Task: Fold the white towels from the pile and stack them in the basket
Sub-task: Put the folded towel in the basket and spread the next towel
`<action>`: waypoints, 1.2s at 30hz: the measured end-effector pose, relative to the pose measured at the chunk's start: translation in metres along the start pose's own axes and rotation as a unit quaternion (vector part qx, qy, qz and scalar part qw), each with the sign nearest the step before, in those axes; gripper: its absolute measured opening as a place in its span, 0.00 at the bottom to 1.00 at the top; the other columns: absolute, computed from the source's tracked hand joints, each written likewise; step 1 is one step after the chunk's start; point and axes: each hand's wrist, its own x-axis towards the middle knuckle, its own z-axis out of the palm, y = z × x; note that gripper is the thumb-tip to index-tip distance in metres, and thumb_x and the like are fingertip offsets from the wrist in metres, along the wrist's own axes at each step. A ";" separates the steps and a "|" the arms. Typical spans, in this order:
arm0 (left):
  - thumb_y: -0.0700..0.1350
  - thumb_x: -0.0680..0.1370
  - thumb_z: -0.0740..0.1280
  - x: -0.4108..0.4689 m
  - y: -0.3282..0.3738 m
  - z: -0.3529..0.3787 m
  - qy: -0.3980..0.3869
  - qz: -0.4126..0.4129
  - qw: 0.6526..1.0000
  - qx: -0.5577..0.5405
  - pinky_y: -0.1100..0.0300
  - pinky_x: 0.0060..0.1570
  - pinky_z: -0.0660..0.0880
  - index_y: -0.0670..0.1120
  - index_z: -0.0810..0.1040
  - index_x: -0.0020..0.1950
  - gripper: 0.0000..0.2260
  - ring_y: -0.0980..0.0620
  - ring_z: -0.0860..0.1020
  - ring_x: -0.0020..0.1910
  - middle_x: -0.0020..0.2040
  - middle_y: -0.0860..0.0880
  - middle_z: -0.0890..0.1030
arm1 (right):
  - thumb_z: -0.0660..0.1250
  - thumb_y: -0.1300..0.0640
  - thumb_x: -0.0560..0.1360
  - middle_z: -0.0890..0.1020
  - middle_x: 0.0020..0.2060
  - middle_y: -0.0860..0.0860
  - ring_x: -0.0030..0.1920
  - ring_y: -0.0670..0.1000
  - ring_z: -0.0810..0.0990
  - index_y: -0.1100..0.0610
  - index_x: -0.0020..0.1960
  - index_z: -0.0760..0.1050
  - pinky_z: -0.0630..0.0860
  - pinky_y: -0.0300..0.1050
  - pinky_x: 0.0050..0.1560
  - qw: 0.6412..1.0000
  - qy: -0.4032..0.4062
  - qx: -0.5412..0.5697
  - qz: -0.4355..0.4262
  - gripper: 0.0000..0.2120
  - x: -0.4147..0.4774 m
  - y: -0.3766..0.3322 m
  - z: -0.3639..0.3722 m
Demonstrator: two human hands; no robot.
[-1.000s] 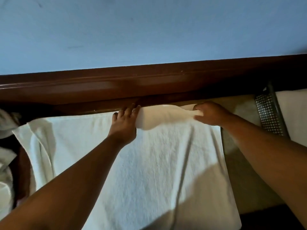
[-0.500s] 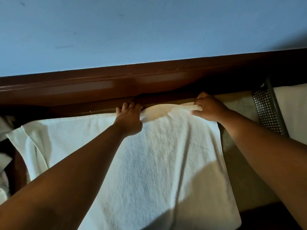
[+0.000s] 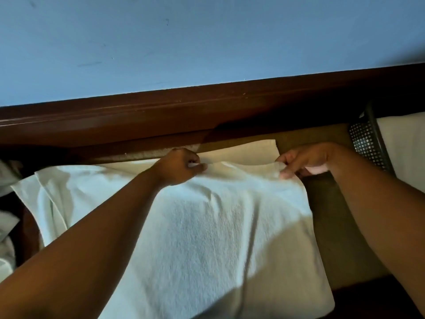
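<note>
White towel (image 3: 218,238) lies spread on the brown surface (image 3: 340,226), its far edge toward the dark wooden rail (image 3: 161,116). The 2 hands are apart: left hand (image 3: 179,166) and right hand (image 3: 305,161) each pinch the upper layer's far edge, fingers curled. Terry nap, creased, with 1 lapped strip at the left. Long axis cannot be told. A black mesh basket (image 3: 365,143) stands to the right.

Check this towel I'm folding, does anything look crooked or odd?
Nothing spilled or torn. The white towel lies rumpled: its left edge is doubled over crookedly, and between the left hand and right hand the far layers don't line up.
</note>
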 end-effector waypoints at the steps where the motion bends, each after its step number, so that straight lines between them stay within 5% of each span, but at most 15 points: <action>1: 0.55 0.79 0.70 -0.001 -0.005 -0.006 -0.011 -0.024 1.000 -0.006 0.60 0.33 0.69 0.51 0.81 0.37 0.13 0.57 0.77 0.34 0.34 0.53 0.78 | 0.82 0.58 0.62 0.84 0.58 0.58 0.59 0.58 0.83 0.62 0.63 0.78 0.81 0.49 0.56 1.000 0.011 0.022 -0.015 0.32 0.005 -0.003 0.003; 3: 0.56 0.78 0.71 -0.007 -0.018 -0.015 0.004 -0.068 0.998 0.019 0.59 0.36 0.69 0.53 0.79 0.34 0.14 0.54 0.78 0.36 0.33 0.54 0.77 | 0.79 0.57 0.67 0.85 0.54 0.56 0.56 0.57 0.84 0.59 0.60 0.79 0.80 0.51 0.56 0.986 0.156 0.014 -0.057 0.23 0.024 -0.007 0.009; 6: 0.56 0.79 0.69 -0.015 -0.031 -0.020 0.038 -0.114 0.991 0.068 0.60 0.41 0.68 0.51 0.84 0.45 0.11 0.48 0.79 0.43 0.41 0.51 0.81 | 0.77 0.59 0.72 0.84 0.44 0.54 0.47 0.53 0.82 0.60 0.50 0.82 0.77 0.47 0.49 0.894 0.434 -0.084 -0.070 0.09 0.057 -0.004 0.011; 9: 0.55 0.80 0.68 -0.015 -0.033 -0.017 0.069 -0.121 0.984 0.108 0.58 0.44 0.72 0.50 0.83 0.58 0.13 0.42 0.81 0.53 0.52 0.44 0.84 | 0.71 0.60 0.73 0.85 0.42 0.58 0.47 0.58 0.83 0.61 0.42 0.83 0.80 0.50 0.51 0.823 0.536 -0.160 -0.099 0.04 0.077 0.006 0.008; 12: 0.53 0.80 0.68 -0.013 -0.032 -0.010 0.092 -0.108 0.984 0.106 0.57 0.45 0.72 0.50 0.83 0.59 0.12 0.39 0.81 0.53 0.53 0.42 0.84 | 0.71 0.57 0.73 0.83 0.46 0.59 0.49 0.60 0.82 0.57 0.42 0.81 0.77 0.46 0.51 0.812 0.549 -0.167 -0.102 0.03 0.079 0.002 0.011; 17: 0.53 0.81 0.67 -0.009 -0.030 -0.001 0.102 -0.105 0.984 0.098 0.54 0.47 0.77 0.51 0.82 0.61 0.12 0.40 0.82 0.51 0.52 0.43 0.85 | 0.74 0.46 0.73 0.69 0.64 0.57 0.67 0.60 0.68 0.49 0.62 0.77 0.71 0.49 0.62 0.821 0.512 -0.244 -0.064 0.20 0.072 -0.002 0.034; 27: 0.54 0.80 0.67 -0.007 -0.027 -0.001 0.103 -0.081 0.988 0.076 0.57 0.40 0.74 0.52 0.83 0.54 0.09 0.44 0.82 0.44 0.46 0.46 0.84 | 0.72 0.58 0.75 0.74 0.48 0.48 0.42 0.49 0.74 0.54 0.53 0.79 0.67 0.40 0.43 0.779 0.483 -0.336 -0.219 0.08 0.077 -0.001 0.038; 32: 0.53 0.80 0.68 -0.007 -0.021 0.002 0.108 -0.069 0.989 0.077 0.58 0.39 0.71 0.50 0.82 0.55 0.09 0.43 0.81 0.43 0.44 0.45 0.84 | 0.72 0.59 0.76 0.83 0.45 0.51 0.45 0.50 0.81 0.55 0.53 0.81 0.71 0.35 0.40 0.795 0.540 -0.208 -0.182 0.07 0.077 0.008 0.029; 36: 0.54 0.81 0.67 -0.005 -0.019 0.005 0.099 -0.063 0.989 0.088 0.59 0.37 0.70 0.49 0.81 0.53 0.09 0.46 0.80 0.39 0.40 0.47 0.82 | 0.73 0.58 0.76 0.81 0.44 0.53 0.49 0.52 0.80 0.59 0.65 0.76 0.71 0.39 0.51 0.801 0.564 -0.153 -0.131 0.19 0.079 0.009 0.019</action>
